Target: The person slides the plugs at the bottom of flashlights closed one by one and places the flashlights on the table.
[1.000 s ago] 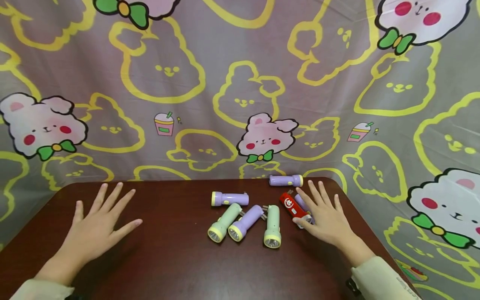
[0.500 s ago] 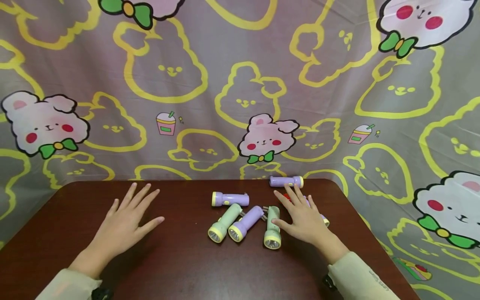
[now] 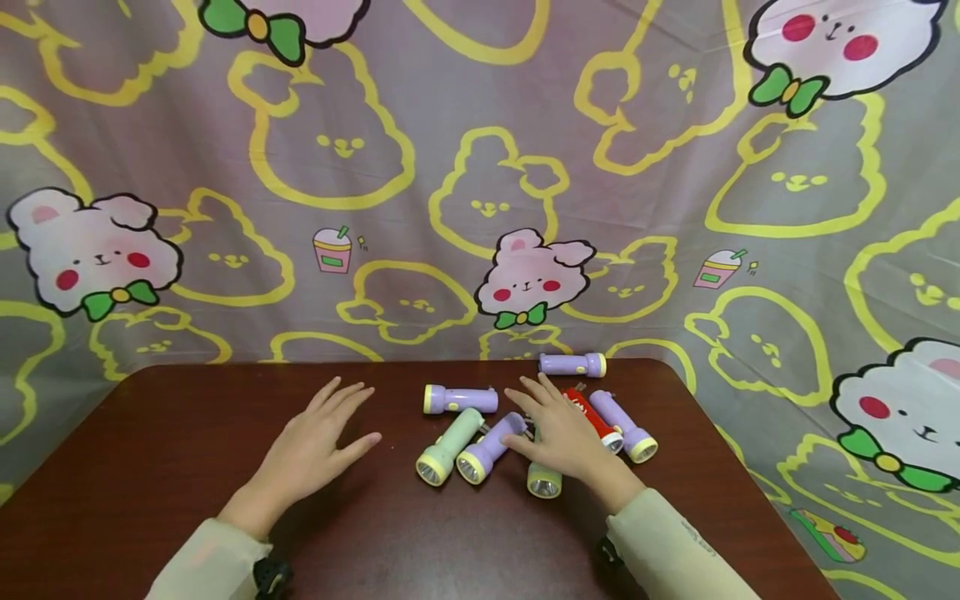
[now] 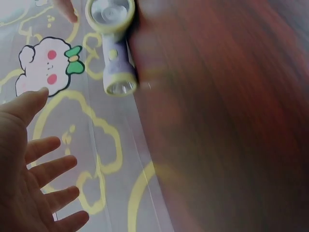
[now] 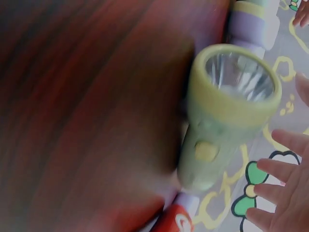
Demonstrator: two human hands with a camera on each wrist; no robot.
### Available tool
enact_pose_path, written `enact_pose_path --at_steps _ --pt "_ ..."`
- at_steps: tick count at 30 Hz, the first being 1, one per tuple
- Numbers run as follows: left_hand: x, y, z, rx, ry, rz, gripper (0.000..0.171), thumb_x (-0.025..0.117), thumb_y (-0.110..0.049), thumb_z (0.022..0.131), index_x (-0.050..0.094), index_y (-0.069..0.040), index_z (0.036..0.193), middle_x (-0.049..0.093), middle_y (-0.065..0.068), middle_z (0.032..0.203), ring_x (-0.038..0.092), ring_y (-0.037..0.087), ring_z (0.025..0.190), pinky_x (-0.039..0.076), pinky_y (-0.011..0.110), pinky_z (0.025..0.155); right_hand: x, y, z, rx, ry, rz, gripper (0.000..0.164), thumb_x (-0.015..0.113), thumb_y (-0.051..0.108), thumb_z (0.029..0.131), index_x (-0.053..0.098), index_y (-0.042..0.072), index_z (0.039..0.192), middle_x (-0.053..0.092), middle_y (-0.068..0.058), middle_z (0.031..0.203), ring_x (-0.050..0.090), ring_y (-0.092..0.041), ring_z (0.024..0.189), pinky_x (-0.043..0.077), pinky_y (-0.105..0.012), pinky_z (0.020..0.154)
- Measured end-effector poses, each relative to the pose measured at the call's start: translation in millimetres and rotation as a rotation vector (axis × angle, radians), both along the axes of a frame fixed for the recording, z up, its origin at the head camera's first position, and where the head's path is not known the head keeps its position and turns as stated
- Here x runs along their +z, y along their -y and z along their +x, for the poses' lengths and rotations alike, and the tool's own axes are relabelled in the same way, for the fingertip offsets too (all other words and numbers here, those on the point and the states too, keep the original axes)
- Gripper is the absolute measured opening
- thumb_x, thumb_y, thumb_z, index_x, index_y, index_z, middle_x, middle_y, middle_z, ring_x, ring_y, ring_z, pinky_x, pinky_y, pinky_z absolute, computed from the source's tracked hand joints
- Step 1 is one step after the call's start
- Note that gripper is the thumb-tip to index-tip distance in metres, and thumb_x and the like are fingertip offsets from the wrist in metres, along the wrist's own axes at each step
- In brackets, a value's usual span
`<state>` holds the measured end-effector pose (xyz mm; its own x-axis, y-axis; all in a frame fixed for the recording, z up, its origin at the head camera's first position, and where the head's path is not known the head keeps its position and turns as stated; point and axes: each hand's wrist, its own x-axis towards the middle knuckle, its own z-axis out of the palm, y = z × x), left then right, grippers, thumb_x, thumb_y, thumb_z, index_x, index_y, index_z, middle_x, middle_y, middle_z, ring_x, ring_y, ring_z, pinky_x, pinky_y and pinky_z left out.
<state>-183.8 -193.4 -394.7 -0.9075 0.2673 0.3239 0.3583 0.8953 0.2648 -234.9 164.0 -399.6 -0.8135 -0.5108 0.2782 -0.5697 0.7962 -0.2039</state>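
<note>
While the left hand (image 3: 306,454) hovers spread above the table (image 3: 405,542), the right hand (image 3: 566,437) hovers likewise near a green flashlight (image 3: 544,481)

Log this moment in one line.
left hand: empty, over table | right hand: empty, partly hiding green flashlight | red flashlight: beside purple flashlight

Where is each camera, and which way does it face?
Head: worn on the head, facing forward and down at the wood-grain table and cartoon-print cloth; left hand, right hand and sleeves show.
Left wrist: worn there, facing across the table past a lavender flashlight; left hand at left, some right hand up top.
Right wrist: worn there, facing a mint-green flashlight; right hand at right, some left hand top right.
Head and right wrist share that mint-green flashlight and the red flashlight.
</note>
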Motion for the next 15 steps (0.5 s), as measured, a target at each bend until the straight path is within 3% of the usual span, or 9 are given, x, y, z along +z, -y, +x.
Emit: enact_pose_path --at_steps 5,15 --pt "-3.7 -18.6 -5.0 -0.03 0.013 0.056 0.065 0.065 -0.049 0.093 0.05 -0.012 0.145 0.052 0.013 0.147 0.039 0.039 0.142 0.048 0.062 0.096 -4.1 14.0 -3.7 0.029 0.034 -0.011 0.067 0.066 0.053 0.088 0.055 0.014 0.141 0.052 -0.016 0.145 0.038 -0.045 0.142 0.045 -0.061 0.103" --pt "-13.7 -47.3 -15.2 -0.077 0.13 0.142 0.06 0.066 -0.045 0.094 0.053 -0.011 0.142 0.057 0.011 0.143 0.047 0.033 0.137 0.044 0.054 0.106 -8.6 35.1 -6.2 0.052 0.098 -0.062 0.058 0.067 0.048 0.089 0.059 0.016 0.136 0.06 -0.013 0.136 0.051 -0.033 0.129 0.05 -0.056 0.095"
